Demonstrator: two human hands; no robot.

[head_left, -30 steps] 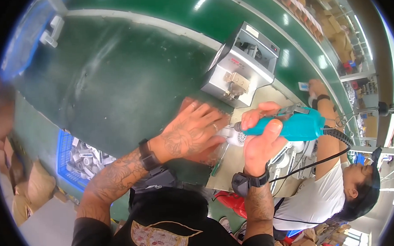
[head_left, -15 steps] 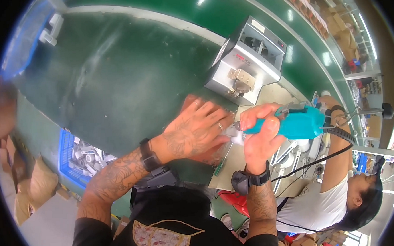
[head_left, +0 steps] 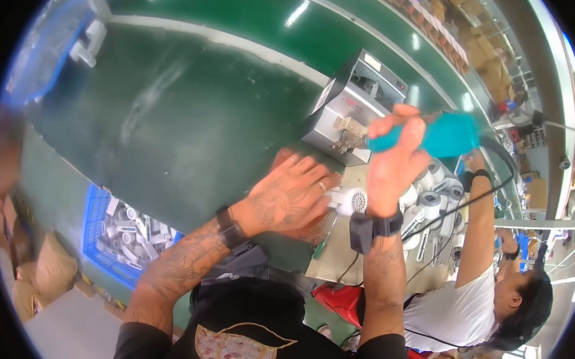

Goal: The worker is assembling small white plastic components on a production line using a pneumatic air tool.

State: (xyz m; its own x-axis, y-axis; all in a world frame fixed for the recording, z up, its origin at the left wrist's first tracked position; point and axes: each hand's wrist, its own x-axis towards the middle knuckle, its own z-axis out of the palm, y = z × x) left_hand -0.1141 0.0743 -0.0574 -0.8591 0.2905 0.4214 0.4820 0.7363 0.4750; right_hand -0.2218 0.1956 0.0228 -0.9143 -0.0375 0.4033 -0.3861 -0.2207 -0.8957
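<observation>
My right hand (head_left: 397,154) is wrapped round a teal electric screwdriver (head_left: 451,135), held nearly level, its cord trailing from the right end. The driver's tip reaches the metal bracket on the front of a grey box-shaped screw feeder (head_left: 355,104); whether it touches a screw is hidden. My left hand (head_left: 291,192) presses over a reddish-brown mat (head_left: 283,159), its fingers closed on a white plastic piece with a round, slotted grille (head_left: 351,201), like a small fan or dryer head. Most of the piece's handle is under my fingers.
Several similar white and grey parts (head_left: 432,204) lie right of my right wrist. A co-worker in a white shirt (head_left: 453,301) reaches in there. A blue basket (head_left: 92,235) of parts stands lower left. A thin green-handled tool (head_left: 319,249) lies near the bench edge.
My right hand has lifted the screwdriver off the white piece and carried it up to the screw feeder's front. The grille, hidden before, now shows. My left hand stays on the piece.
</observation>
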